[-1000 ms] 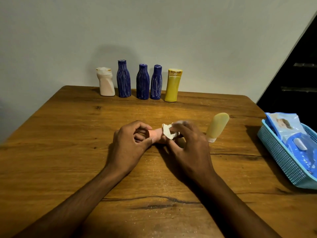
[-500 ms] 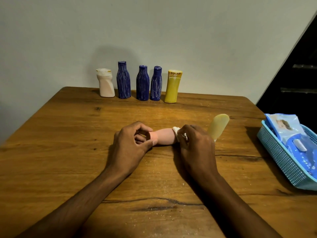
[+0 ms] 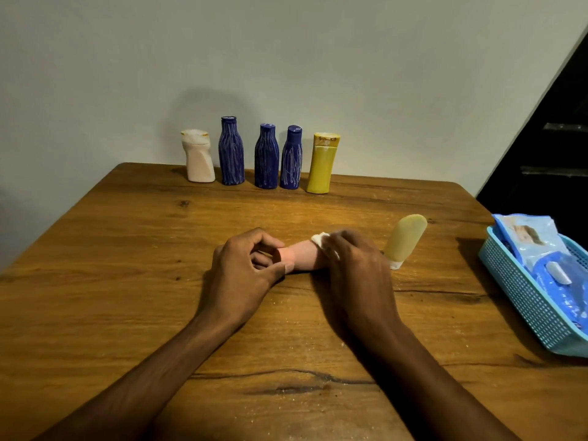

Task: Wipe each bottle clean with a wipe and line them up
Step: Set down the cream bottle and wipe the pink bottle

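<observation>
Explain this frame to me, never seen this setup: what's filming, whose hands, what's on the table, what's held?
There is no machine here: a camera worn on a person's head looks down at their two bare hands. The left hand grips one end of a small pink plastic bottle lying on the brown wooden table. The right hand presses a crumpled white wipe against it. Five upright bottles line the far edge: one white, three dark blue, one yellow. A pale yellow tube stands cap-down beside the right hand. A blue mesh basket at the right holds wipe packs.
</observation>
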